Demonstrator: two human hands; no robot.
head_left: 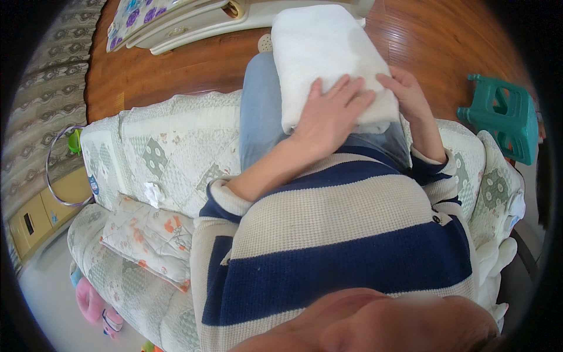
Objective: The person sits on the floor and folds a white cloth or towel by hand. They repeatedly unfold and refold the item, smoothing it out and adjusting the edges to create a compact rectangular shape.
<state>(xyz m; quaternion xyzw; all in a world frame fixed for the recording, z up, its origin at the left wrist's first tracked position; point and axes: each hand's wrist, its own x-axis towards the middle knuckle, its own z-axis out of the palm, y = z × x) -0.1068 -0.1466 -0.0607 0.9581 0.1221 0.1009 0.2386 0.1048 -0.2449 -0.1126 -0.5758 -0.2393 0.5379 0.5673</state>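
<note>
A thick folded white cloth (319,47), which looks like a towel, lies across my lap on light blue jeans (261,111). On its near part my left hand (331,114) rests flat, palm down, with the fingers somewhat spread. My right hand (407,94) is at the cloth's right edge, its thumb and fingertips reaching onto the top near the corner. The rest of that hand is outside the edge, and whether it pinches the cloth is hard to make out.
I sit on a sofa with a patchwork cover (176,129). A folded floral cloth (149,234) lies on my left. A green plastic stool (504,114) stands on the right, and a white table (193,29) is ahead on the wooden floor. A hoop (50,161) leans at far left.
</note>
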